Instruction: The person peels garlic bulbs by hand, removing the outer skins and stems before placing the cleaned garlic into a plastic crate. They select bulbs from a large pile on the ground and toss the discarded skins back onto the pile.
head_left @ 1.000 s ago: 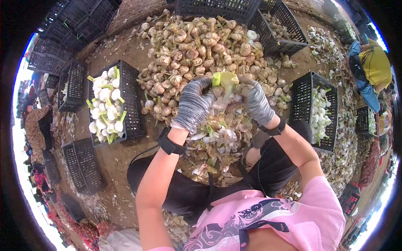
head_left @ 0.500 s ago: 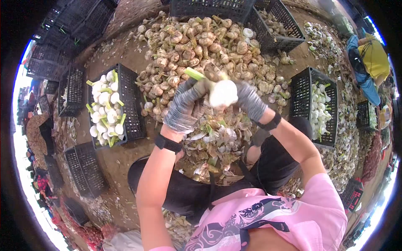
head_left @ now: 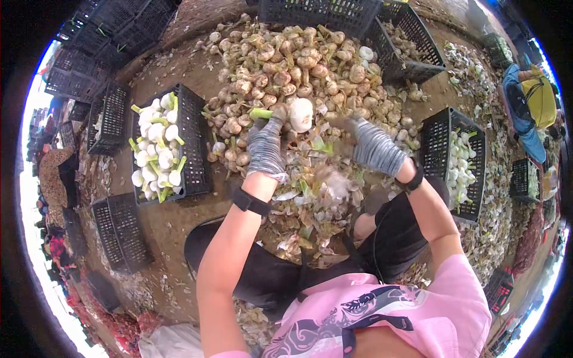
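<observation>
My left hand (head_left: 267,145), in a grey striped glove, is closed round the green stem of a white peeled garlic bulb (head_left: 301,115). The bulb points right, over the edge of a heap of unpeeled garlic (head_left: 286,65). To its right and apart from it is my right hand (head_left: 377,146), also gloved. Its fingertips are smeared by motion, and I cannot make out whether they hold anything. Below and between both hands lies a pile of loose skins (head_left: 316,197), with a blurred pale piece above it.
On the left stands a black crate (head_left: 194,140) of peeled garlic, on the right another (head_left: 436,143). A crate (head_left: 412,68) with unpeeled garlic is behind the heap. An empty-looking crate (head_left: 119,232) sits lower left. Another person (head_left: 522,113) is at the far right.
My hands have moved apart; the right no longer touches the bulb. My left hand has shifted slightly left with the bulb. A blurred pale piece now shows above the skins.
</observation>
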Available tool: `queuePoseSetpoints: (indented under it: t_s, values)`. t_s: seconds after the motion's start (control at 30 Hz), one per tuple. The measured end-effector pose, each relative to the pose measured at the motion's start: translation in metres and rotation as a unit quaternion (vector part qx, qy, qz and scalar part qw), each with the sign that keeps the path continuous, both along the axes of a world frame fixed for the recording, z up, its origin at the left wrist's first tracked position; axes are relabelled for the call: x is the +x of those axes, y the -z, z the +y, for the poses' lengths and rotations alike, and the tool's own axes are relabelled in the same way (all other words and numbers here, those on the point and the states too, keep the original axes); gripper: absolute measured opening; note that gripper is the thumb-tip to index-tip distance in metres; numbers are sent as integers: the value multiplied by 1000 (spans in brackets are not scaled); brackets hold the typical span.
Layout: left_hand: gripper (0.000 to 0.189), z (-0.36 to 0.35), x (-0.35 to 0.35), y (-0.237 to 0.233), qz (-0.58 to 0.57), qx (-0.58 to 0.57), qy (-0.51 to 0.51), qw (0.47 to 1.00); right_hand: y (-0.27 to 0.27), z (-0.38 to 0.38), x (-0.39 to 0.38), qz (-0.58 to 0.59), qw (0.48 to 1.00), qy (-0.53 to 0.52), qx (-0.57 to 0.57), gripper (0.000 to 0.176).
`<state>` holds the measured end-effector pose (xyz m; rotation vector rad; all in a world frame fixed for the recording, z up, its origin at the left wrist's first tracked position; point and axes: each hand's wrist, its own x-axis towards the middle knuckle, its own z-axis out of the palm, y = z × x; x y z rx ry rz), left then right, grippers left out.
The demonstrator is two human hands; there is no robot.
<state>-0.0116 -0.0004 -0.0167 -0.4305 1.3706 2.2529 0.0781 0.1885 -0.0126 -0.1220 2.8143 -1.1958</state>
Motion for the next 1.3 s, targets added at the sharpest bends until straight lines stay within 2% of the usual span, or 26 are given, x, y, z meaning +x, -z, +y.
queuePoseSetpoints:
  t_s: [0.03, 0.07, 0.1, 0.17, 0.23, 0.3, 0.37, 0.43, 0.47, 0.53, 0.6, 0.7, 0.73, 0.77, 0.87, 1.0, 1.07, 1.1, 1.17, 1.2, 1.27, 1.3]
  values:
    - [12, 1, 2, -2, 19, -58, 5, 998, 1, -5, -3, -5, 998, 53, -20, 43]
    - [20, -1, 0, 14, 79, -70, 13, 994, 3, -9, -5, 56, 990, 77, -102, 43]
    - [20, 0, 0, 21, 77, -68, 15, 995, 2, -14, -7, 54, 990, 78, -100, 43]
    - [23, 5, 4, 10, 84, -93, 25, 992, -11, -26, -7, 160, 958, 136, -194, 39]
    - [25, 8, 13, -5, 78, -92, 45, 992, -15, -30, -9, 138, 962, 159, -174, 36]
    - [17, 11, 17, -10, 120, -116, 49, 985, -11, -32, -12, 66, 917, 235, -315, 32]
    - [17, 12, 19, -15, 149, -135, 63, 978, -8, -29, -16, 89, 916, 236, -311, 29]
    - [18, 12, 21, -17, 177, -152, 77, 969, -11, -26, -16, -7, 926, 174, -334, 26]
    - [19, 10, 21, -18, 134, -147, 91, 976, -16, -23, -13, -49, 894, 164, -415, 25]
    - [21, 8, 19, -18, 74, -112, 97, 986, -13, -13, -12, -56, 883, 142, -444, 25]
    - [21, 8, 18, -18, 107, -125, 91, 982, -16, -9, -11, -81, 855, 134, -494, 25]
    - [21, 11, 20, -16, 182, -142, 78, 970, -10, -11, -10, -52, 863, 138, -483, 25]
    - [21, 14, 20, -16, 225, -145, 68, 961, -8, -17, -11, -18, 897, 146, -417, 24]
    - [21, 15, 21, -16, 225, -144, 68, 961, -7, -20, -11, -17, 897, 146, -417, 24]
    - [22, 15, 22, -14, 266, -149, 77, 949, 2, -20, -14, 38, 933, 164, -318, 22]
    - [22, 13, 24, -19, 260, -170, 84, 947, -5, -21, -10, 21, 921, 166, -352, 21]
    - [22, 12, 25, -23, 299, -185, 79, 933, -11, -24, -8, 82, 955, 160, -238, 19]
    - [22, 13, 25, -21, 299, -185, 78, 933, -8, -25, -8, 82, 955, 160, -237, 19]
    - [19, 12, 24, -18, 369, -196, 88, 905, 0, -26, -8, 172, 948, 150, -222, 20]
    - [19, 11, 23, -18, 369, -196, 88, 904, 0, -24, -8, 172, 948, 150, -222, 20]
    - [16, 6, 21, -21, 284, -141, 89, 944, 2, -17, -12, 81, 938, 227, -249, 21]
    - [16, 4, 19, -19, 286, -142, 90, 944, 11, -9, -15, 83, 938, 227, -250, 21]
